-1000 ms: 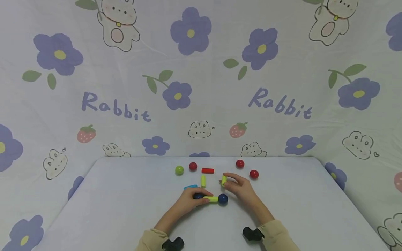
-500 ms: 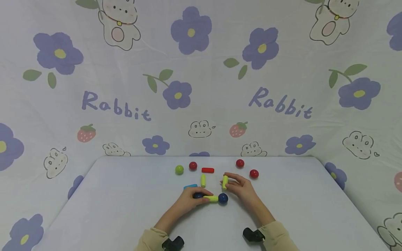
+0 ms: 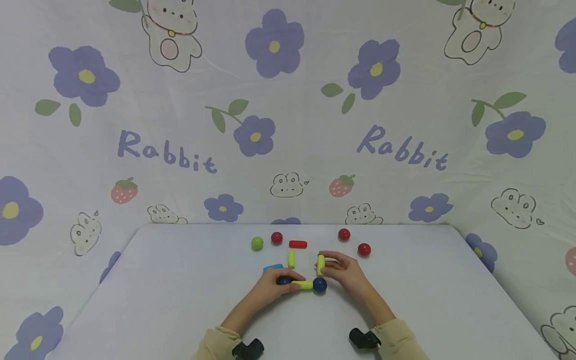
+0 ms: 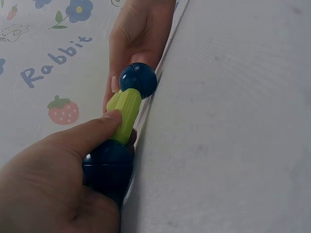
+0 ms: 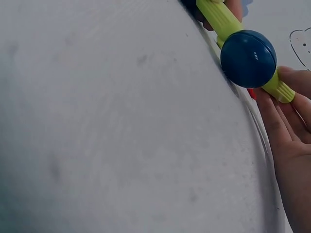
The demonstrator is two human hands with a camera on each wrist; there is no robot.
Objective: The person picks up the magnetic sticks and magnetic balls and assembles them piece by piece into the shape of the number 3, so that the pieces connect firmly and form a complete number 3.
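My left hand [image 3: 273, 287] grips a toy piece low over the white table: a yellow-green rod [image 3: 305, 285] with dark blue balls at its two ends. In the left wrist view the thumb presses on that rod, and the near blue ball [image 4: 108, 165] sits against the palm. The far blue ball [image 3: 320, 285] points toward my right hand [image 3: 347, 273]. Between thumb and fingers, the right hand pinches a second yellow-green rod [image 3: 321, 265]. Its lower end comes right up to the far ball in the head view, and the ball partly covers it in the right wrist view.
Behind the hands lie another yellow-green rod [image 3: 291, 259], a red rod [image 3: 298, 244] and a blue rod [image 3: 273, 267], partly hidden by the left hand. A green ball [image 3: 257, 243] and red balls [image 3: 364, 249] stand toward the table's back edge, before a printed cloth [image 3: 288, 110].
The right hand has brought its yellow-green rod down toward the far blue ball, after a slight shift to the right and back. The left hand and its piece stay in place.
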